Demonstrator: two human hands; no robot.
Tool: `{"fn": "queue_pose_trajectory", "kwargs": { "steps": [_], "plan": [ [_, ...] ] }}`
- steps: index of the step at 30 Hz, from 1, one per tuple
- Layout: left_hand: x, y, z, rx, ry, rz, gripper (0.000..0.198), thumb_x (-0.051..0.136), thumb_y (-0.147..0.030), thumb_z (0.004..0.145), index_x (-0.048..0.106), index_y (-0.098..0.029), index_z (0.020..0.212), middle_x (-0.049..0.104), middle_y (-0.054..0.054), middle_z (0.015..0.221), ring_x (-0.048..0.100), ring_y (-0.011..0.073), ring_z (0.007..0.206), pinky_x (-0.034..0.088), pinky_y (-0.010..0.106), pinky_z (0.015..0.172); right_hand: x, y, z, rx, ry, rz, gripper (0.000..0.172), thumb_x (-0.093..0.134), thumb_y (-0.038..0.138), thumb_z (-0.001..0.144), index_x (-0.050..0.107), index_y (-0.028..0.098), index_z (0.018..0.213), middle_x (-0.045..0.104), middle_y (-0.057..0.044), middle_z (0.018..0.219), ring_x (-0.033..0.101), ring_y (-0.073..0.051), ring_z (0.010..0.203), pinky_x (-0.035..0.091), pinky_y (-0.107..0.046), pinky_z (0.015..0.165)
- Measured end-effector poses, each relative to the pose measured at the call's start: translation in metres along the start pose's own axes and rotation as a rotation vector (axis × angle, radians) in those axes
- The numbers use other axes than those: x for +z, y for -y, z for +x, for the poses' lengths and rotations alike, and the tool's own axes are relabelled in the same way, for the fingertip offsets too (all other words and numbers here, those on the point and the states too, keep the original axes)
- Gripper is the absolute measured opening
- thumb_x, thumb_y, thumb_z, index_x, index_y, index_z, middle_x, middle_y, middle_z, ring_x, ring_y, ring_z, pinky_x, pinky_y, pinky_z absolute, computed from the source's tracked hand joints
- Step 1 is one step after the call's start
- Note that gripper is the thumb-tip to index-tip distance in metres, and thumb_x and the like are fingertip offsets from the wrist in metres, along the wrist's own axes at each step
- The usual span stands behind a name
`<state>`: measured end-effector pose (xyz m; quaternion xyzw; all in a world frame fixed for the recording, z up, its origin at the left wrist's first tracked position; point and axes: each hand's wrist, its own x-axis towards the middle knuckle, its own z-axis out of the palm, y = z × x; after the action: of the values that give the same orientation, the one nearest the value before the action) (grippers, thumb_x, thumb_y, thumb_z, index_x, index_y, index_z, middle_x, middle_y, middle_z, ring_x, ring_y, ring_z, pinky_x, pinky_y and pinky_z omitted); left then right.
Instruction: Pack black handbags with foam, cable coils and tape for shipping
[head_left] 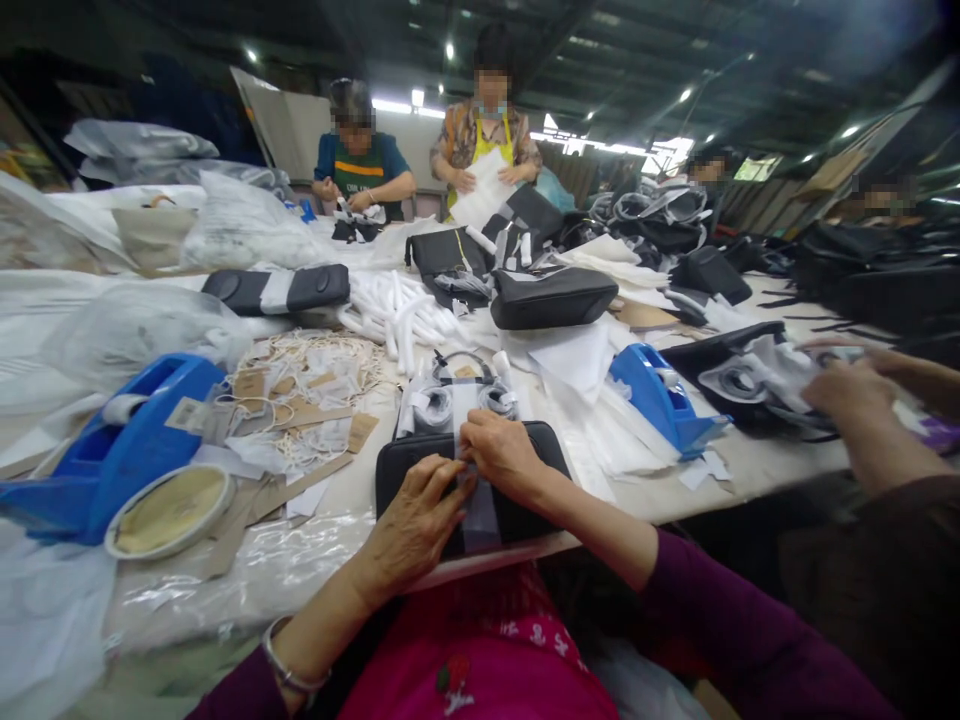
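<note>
A black bag point(401, 470) lies at the table edge right in front of me. A pale translucent strip point(480, 522) runs over its middle. At the bag's far side are rolled straps in white wrapping point(433, 408), with a dark handle loop above them. My left hand point(420, 510) rests on the bag, its bent fingers closed on the strip's near-left edge. My right hand point(501, 455) meets it from the right, fingers curled and pinching the same strip. The fingertips of both hands nearly touch and partly hide the strip.
Blue tape dispensers point(142, 440) point(660, 400) stand left and right. A round shallow container point(169, 510), tangled tags and strings point(300, 385), white foam tubes point(401, 310) and black bags point(555, 297) cover the table. A co-worker's hands point(851, 385) handle a bag at right; other people work opposite.
</note>
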<state>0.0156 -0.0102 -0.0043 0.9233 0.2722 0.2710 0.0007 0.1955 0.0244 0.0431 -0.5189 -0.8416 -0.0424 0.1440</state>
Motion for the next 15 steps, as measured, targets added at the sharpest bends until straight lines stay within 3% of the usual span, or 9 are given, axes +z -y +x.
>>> {"fn": "queue_pose_trajectory", "kwargs": {
  "steps": [3, 5, 8, 10, 11, 13, 15],
  "plan": [
    [-0.002, 0.000, 0.003, 0.071, 0.031, 0.058, 0.045, 0.045, -0.014, 0.091, 0.047, -0.017, 0.135, 0.056, 0.011, 0.132, 0.041, 0.0259, 0.132, 0.035, 0.049, 0.112, -0.014, -0.003, -0.006, 0.006, -0.163, -0.058, 0.017, 0.049, 0.007, 0.089, 0.062, 0.018, 0.092, 0.062, -0.007, 0.095, 0.057, -0.020, 0.089, 0.042, -0.026, 0.060],
    [-0.004, 0.001, 0.006, 0.103, 0.053, 0.098, 0.046, 0.043, -0.013, 0.092, 0.045, -0.017, 0.137, 0.056, 0.009, 0.135, 0.041, 0.0238, 0.134, 0.032, 0.048, 0.113, -0.033, -0.027, -0.019, 0.043, -0.338, 0.021, 0.023, 0.045, 0.006, 0.090, 0.062, 0.019, 0.099, 0.061, -0.007, 0.098, 0.057, -0.019, 0.095, 0.045, -0.026, 0.071],
    [-0.003, 0.006, 0.006, 0.156, 0.029, 0.166, 0.052, 0.044, -0.015, 0.091, 0.040, -0.021, 0.142, 0.056, 0.006, 0.136, 0.044, 0.0220, 0.133, 0.029, 0.044, 0.114, -0.072, -0.104, -0.053, 0.227, -0.622, 0.177, 0.022, 0.045, 0.011, 0.090, 0.063, 0.021, 0.099, 0.062, -0.006, 0.098, 0.058, -0.018, 0.094, 0.045, -0.029, 0.083],
    [0.004, 0.015, 0.004, 0.205, -0.021, 0.196, 0.057, 0.047, -0.019, 0.089, 0.036, -0.024, 0.145, 0.057, 0.004, 0.136, 0.049, 0.0217, 0.129, 0.030, 0.042, 0.113, -0.105, -0.168, -0.084, 0.484, -0.755, 0.205, 0.018, 0.049, 0.016, 0.088, 0.065, 0.019, 0.095, 0.064, -0.006, 0.098, 0.058, -0.019, 0.091, 0.045, -0.031, 0.082],
    [0.009, 0.021, 0.003, 0.229, -0.033, 0.205, 0.059, 0.047, -0.022, 0.089, 0.034, -0.027, 0.146, 0.057, 0.003, 0.136, 0.052, 0.0218, 0.126, 0.032, 0.041, 0.112, -0.121, -0.198, -0.101, 0.654, -0.779, 0.221, 0.016, 0.050, 0.019, 0.086, 0.065, 0.017, 0.093, 0.065, -0.007, 0.098, 0.058, -0.020, 0.089, 0.044, -0.031, 0.081],
    [0.021, 0.035, 0.001, 0.196, -0.102, 0.203, 0.063, 0.044, -0.021, 0.087, 0.030, -0.031, 0.148, 0.059, 0.001, 0.134, 0.057, 0.0216, 0.120, 0.035, 0.042, 0.109, -0.146, -0.247, -0.133, 0.958, -0.684, 0.326, 0.014, 0.053, 0.021, 0.083, 0.065, 0.015, 0.087, 0.067, -0.008, 0.092, 0.058, -0.019, 0.084, 0.043, -0.030, 0.076],
    [0.032, 0.047, 0.001, 0.249, -0.128, 0.176, 0.067, 0.048, -0.020, 0.084, 0.030, -0.037, 0.146, 0.063, -0.002, 0.128, 0.062, 0.0210, 0.113, 0.040, 0.039, 0.104, -0.158, -0.277, -0.159, 1.096, -0.552, 0.448, 0.013, 0.056, 0.024, 0.081, 0.064, 0.014, 0.078, 0.069, -0.008, 0.077, 0.057, -0.018, 0.072, 0.042, -0.027, 0.065]
  ]
}}
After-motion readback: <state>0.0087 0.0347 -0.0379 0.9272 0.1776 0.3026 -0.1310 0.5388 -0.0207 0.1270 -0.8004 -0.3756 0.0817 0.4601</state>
